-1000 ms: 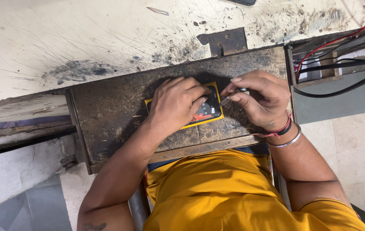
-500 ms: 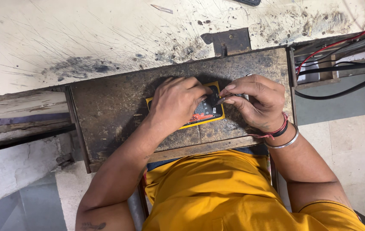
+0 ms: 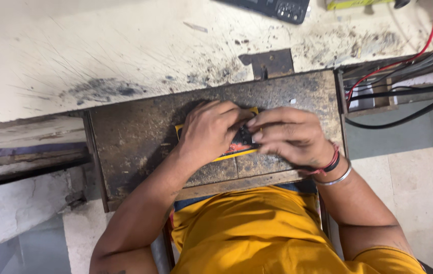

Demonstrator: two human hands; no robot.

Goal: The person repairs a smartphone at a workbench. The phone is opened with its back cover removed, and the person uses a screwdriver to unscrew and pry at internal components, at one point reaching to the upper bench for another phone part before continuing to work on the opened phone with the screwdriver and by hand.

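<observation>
A small flat device with a yellow rim and a dark face [image 3: 238, 147] lies on a worn dark wooden board [image 3: 135, 137]. My left hand [image 3: 209, 131] presses down on its left part and covers most of it. My right hand [image 3: 287, 137] rests on its right part, fingers curled and meeting the left fingertips over the device. Whether the right fingers pinch a small tool is hidden. A red thread and a metal bangle sit on my right wrist.
A scratched, stained white bench top [image 3: 100, 56] lies beyond the board. A dark metal bracket [image 3: 270, 63] sits at the board's far edge. Red and black cables [image 3: 404, 81] run over a tray at right. A black keypad device [image 3: 277, 7] is at the top edge.
My right hand has shifted left and now meets the left hand over the device. The view has also moved down a little, showing more of the bench top.
</observation>
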